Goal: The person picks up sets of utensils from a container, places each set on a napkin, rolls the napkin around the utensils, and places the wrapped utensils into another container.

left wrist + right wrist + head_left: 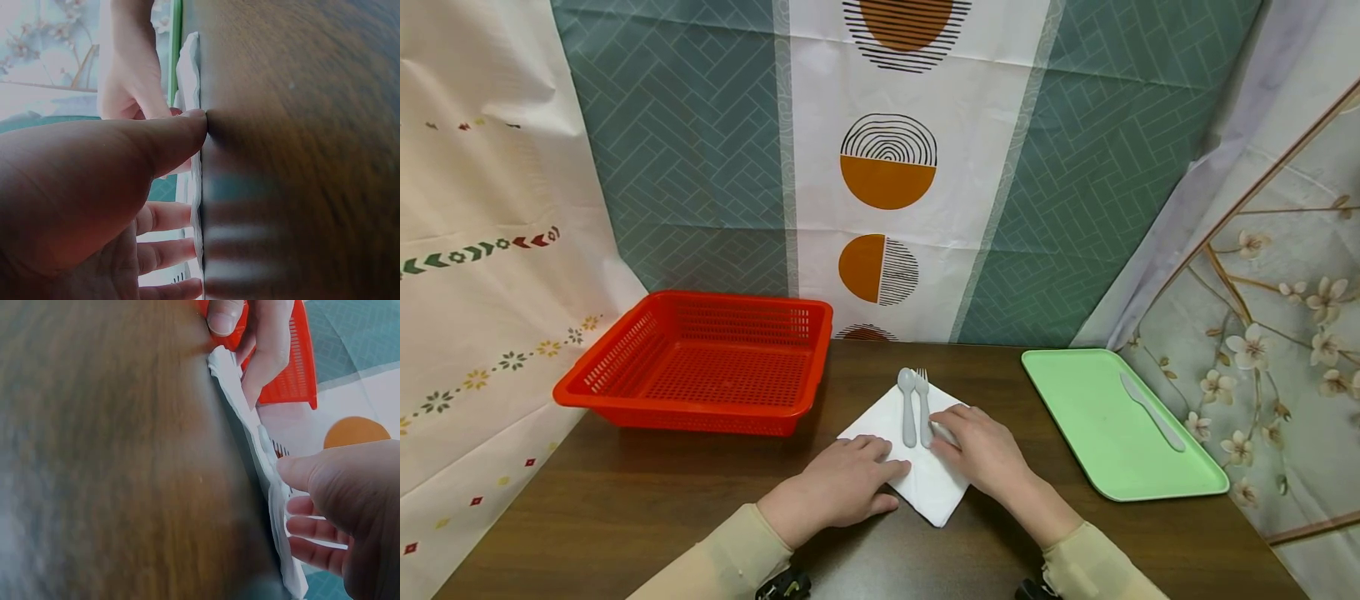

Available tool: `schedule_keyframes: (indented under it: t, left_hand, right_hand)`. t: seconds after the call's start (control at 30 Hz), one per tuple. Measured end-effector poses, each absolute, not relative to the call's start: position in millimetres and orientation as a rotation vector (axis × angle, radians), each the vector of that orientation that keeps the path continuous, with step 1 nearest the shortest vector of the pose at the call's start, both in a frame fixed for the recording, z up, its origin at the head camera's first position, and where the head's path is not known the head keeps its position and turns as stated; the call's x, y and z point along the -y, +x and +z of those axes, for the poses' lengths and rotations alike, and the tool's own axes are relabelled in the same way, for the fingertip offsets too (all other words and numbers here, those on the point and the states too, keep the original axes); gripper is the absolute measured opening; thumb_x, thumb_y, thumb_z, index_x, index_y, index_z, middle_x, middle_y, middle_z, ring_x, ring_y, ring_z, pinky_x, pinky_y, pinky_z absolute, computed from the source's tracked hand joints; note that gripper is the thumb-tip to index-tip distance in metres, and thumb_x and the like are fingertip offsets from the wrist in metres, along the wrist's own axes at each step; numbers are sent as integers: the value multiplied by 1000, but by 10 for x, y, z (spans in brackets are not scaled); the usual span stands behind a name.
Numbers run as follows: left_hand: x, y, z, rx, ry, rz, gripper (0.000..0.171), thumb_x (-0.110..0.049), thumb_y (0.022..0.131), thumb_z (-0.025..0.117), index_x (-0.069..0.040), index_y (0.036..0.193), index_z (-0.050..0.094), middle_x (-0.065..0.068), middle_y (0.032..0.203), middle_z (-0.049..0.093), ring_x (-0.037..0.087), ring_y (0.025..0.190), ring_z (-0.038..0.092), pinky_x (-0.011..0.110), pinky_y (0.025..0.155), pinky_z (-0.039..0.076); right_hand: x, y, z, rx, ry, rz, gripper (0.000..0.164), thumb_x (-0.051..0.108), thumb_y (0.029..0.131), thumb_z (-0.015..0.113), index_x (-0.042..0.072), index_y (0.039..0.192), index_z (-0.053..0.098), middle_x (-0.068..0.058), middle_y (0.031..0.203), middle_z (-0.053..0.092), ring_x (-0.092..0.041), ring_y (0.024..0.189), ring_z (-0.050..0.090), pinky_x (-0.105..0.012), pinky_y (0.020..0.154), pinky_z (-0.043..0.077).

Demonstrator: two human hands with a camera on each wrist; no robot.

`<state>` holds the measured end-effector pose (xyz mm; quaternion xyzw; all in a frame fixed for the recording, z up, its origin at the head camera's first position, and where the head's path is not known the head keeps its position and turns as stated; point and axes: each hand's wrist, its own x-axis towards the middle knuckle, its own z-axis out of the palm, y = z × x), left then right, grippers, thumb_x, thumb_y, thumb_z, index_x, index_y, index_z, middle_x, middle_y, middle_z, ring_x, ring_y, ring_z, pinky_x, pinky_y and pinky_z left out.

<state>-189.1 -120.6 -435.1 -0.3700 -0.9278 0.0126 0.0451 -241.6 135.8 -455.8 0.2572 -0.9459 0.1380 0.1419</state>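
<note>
A white napkin (928, 498) lies turned like a diamond on the table, with a light grey spoon (907, 408) and a matching fork (922, 404) side by side on it. My left hand (842, 483) rests over the napkin's left edge, fingers extended and thumb at the table beside it. Over the napkin's right side is my right hand (985, 450), its thumb and fingertips beside the fork's handle. Its fingers are loosely bent and spread in the right wrist view; whether they touch the fork handle I cannot tell. The napkin's right corner is hidden beneath it.
A red plastic basket (692, 417) stands at the back left. On the right lies a light green tray (1097, 417) with a light grey knife (1152, 412) on it. Patterned cloth (700, 150) hangs behind the brown wooden table (625, 492).
</note>
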Motion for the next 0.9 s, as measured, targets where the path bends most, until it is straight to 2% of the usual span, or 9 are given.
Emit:
schedule_keyframes:
  t: [0.27,0.9]
  left_hand:
    - [1201,-1895,-4341,2832,-1133,31,45,-48,101,79,-32,142,71,4,134,66,26,128,64,47,97,58]
    - [1191,-1896,-4360,2876,-1122,14,47,-48,101,78,-32,145,71,5,138,66,27,131,62,48,102,56]
  right_hand:
    - [-1443,-2425,-4541,2717,724,355,37,25,99,85,10,132,76,-7,127,74,-29,116,70,-49,90,61]
    - [-1674,-2430,-4465,2671,682,285,52,32,99,86,7,142,71,-12,143,70,-36,133,66,-56,107,55]
